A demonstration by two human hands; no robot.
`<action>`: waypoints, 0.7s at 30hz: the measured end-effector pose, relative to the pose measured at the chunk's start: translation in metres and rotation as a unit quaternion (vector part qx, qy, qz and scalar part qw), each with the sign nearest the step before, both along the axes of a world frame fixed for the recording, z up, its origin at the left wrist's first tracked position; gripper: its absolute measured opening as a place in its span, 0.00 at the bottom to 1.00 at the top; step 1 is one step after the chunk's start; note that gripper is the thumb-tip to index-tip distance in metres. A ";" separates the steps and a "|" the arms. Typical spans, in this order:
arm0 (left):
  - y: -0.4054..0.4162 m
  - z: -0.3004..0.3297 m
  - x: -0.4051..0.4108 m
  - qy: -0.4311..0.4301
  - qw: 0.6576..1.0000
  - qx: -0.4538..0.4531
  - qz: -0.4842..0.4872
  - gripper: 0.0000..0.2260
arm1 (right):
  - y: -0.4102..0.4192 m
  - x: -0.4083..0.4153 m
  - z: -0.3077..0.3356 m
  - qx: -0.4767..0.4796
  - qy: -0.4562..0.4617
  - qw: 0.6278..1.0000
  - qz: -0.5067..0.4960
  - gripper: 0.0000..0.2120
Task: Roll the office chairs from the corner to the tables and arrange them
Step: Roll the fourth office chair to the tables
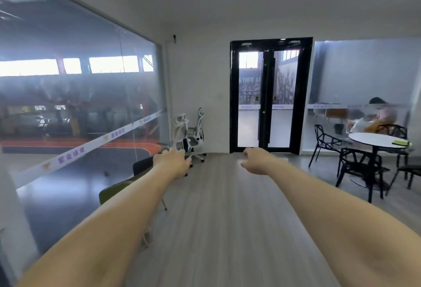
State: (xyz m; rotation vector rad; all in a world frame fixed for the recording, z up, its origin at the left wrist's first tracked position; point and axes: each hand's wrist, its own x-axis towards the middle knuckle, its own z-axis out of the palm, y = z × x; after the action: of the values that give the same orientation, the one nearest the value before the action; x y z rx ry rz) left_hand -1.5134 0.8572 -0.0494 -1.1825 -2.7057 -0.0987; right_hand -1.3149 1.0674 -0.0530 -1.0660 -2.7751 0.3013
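Empty hands toward corner office chairs

Office chairs in far-left corner; door right of them; table far right.

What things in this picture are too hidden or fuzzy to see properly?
Head view only:
- Left hand covers part of the nearer white office chair, hiding its base.
- Green chair is mostly behind the left forearm.
- Flat thing on the round table is too small to identify.
- Person behind the frosted glass is blurred.
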 end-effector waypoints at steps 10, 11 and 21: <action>0.249 0.014 -0.116 -0.004 0.999 0.035 0.021 0.21 | 0.240 -0.140 0.023 0.030 -0.009 0.999 0.009 0.26; 0.269 0.013 -0.131 -0.008 0.999 0.037 0.024 0.21 | 0.262 -0.158 0.025 0.031 -0.012 0.999 0.011 0.26; 0.444 0.006 -0.339 -0.008 0.996 0.037 0.086 0.20 | 0.462 -0.382 0.019 0.032 -0.017 0.997 0.061 0.28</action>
State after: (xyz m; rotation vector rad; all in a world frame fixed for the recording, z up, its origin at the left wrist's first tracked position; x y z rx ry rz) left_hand -1.8529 1.3009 -0.0431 -0.9270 -2.7781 -0.1823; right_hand -1.6969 1.5299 -0.0343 -0.8979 -2.8656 0.2084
